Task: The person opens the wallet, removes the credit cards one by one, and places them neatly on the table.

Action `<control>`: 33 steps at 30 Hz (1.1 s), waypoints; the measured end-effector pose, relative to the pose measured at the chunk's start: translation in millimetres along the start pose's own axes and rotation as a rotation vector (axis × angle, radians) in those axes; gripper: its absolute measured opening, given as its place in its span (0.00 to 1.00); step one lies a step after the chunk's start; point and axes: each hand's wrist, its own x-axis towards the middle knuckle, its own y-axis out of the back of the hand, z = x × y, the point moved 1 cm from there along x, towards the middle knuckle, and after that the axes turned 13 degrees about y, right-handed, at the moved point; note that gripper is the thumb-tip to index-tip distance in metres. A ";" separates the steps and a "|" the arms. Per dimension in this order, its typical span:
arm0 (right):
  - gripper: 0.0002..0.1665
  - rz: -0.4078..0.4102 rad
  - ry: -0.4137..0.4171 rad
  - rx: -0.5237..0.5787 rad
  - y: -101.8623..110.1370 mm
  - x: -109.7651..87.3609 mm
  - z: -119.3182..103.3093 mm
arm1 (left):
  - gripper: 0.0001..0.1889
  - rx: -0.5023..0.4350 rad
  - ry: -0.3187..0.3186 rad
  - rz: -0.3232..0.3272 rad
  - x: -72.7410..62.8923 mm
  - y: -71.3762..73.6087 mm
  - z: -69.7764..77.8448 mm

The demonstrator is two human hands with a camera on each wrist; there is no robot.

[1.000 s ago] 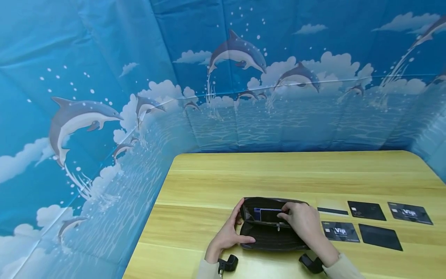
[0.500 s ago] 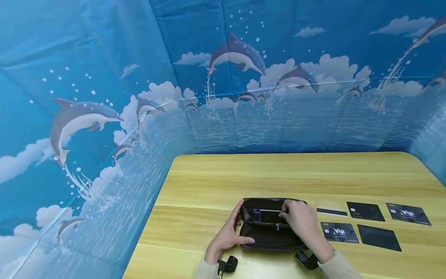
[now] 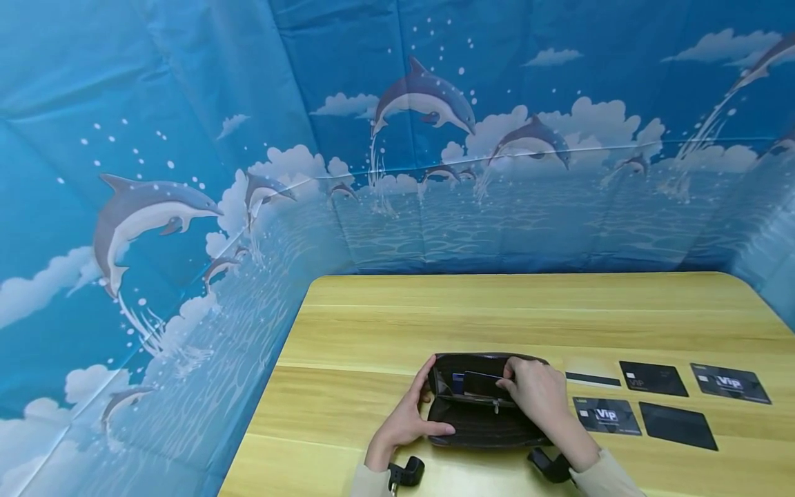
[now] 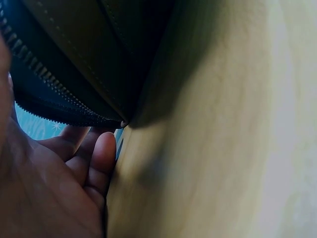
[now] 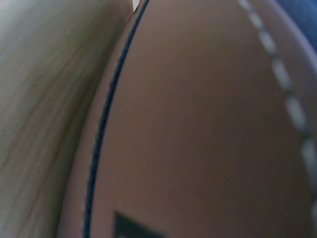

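A dark zip-around wallet (image 3: 491, 429) lies spread on the table, its inside facing up. My left hand (image 3: 406, 416) holds its left end, thumb over the near inner flap and fingers round the far side. In the left wrist view, the curled fingers (image 4: 102, 156) lie under the corner of the wallet's zipper (image 4: 47, 74). A black card (image 3: 481, 384) sticks up from the middle section, beside a blue card (image 3: 457, 383). My right hand (image 3: 539, 392) pinches the black card's right end. The right wrist view shows brown leather (image 5: 188, 114) with stitching and zipper teeth; the fingers are hidden there.
Several cards lie right of the wallet on the wooden table (image 3: 373, 310): a pale card with a dark stripe (image 3: 593, 378), black cards (image 3: 653, 378) and grey VIP cards (image 3: 731, 382). A blue dolphin-print sheet (image 3: 397, 207) hangs behind.
The black card has tilted slightly in the wallet, and its bright upper edge no longer shows. My right hand has shifted a little; the left hand and wallet stay in place.
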 end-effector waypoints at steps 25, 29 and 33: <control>0.20 0.046 0.040 -0.040 -0.4 -2.6 -1.2 | 0.57 0.011 -0.022 0.014 0.3 -0.2 -0.2; 0.19 0.055 0.026 -0.009 -1.2 -3.6 0.2 | 0.57 0.012 -0.034 0.019 0.6 -0.3 -0.4; 0.17 0.090 0.034 0.001 -3.6 -5.3 1.9 | 0.57 0.014 -0.030 0.017 0.5 -0.3 -0.3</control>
